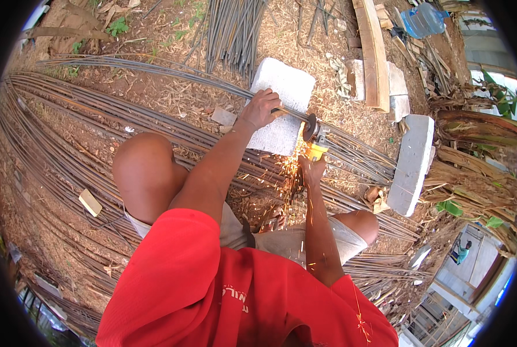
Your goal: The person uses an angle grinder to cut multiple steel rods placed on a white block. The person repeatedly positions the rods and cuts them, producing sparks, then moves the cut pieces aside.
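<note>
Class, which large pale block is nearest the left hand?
The white block, beneath the left hand; the grey block lies farther off, to the right.

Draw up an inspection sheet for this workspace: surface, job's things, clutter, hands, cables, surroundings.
Surface: dirt ground strewn with straw.
Job's things: metal rods lying across a white block; yellow angle grinder, sparks flying near its disc.
Clutter: another rod bundle; small pale block.
Left hand: on the rods, above the white block.
Right hand: holding the grinder.
Cables: grinder cord not made out; thin dark line near the pale block, unclear.
Surroundings: wooden beam, grey slab, blue bottle; another person far right.
</note>
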`<control>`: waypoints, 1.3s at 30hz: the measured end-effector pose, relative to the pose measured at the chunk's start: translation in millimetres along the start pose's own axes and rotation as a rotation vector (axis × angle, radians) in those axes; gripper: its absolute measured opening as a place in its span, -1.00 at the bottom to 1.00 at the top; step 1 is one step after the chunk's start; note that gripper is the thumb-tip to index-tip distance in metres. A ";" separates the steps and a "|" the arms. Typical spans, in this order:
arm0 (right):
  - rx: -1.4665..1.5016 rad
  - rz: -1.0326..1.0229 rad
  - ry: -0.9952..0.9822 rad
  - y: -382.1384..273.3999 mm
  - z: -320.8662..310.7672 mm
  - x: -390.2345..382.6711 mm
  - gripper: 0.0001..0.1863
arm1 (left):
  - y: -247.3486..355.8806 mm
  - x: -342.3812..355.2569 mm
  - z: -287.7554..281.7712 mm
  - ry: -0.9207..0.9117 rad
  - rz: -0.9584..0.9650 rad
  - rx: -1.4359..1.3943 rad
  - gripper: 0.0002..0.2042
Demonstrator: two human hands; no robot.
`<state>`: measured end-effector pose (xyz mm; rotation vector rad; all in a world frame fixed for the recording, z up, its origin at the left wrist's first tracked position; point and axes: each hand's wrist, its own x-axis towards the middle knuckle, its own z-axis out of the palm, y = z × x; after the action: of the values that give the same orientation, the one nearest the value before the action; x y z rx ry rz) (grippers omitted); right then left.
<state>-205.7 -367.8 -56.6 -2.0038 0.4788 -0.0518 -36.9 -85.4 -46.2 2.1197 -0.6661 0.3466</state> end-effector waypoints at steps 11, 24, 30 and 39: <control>-0.310 0.299 0.058 -16.8 -0.9 4.1 -0.33 | -1.4 3.8 -3.4 0.011 0.006 0.006 -0.77; 0.098 0.247 0.072 -73.2 -15.9 3.3 -0.66 | 5.6 2.1 -5.0 -0.056 0.014 0.063 -0.70; 0.285 0.263 0.191 -117.0 -67.4 -5.1 -0.65 | 11.8 4.8 -5.3 -0.111 -0.062 0.100 -0.61; 0.741 0.338 0.473 -176.8 -232.1 -52.0 -0.70 | -31.8 -3.7 -98.8 -0.362 -0.181 0.523 -0.19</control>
<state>-254.6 -477.3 214.3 -1.1571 0.9364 -0.4354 -22.3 11.1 -10.7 2.7605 -0.6246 0.0305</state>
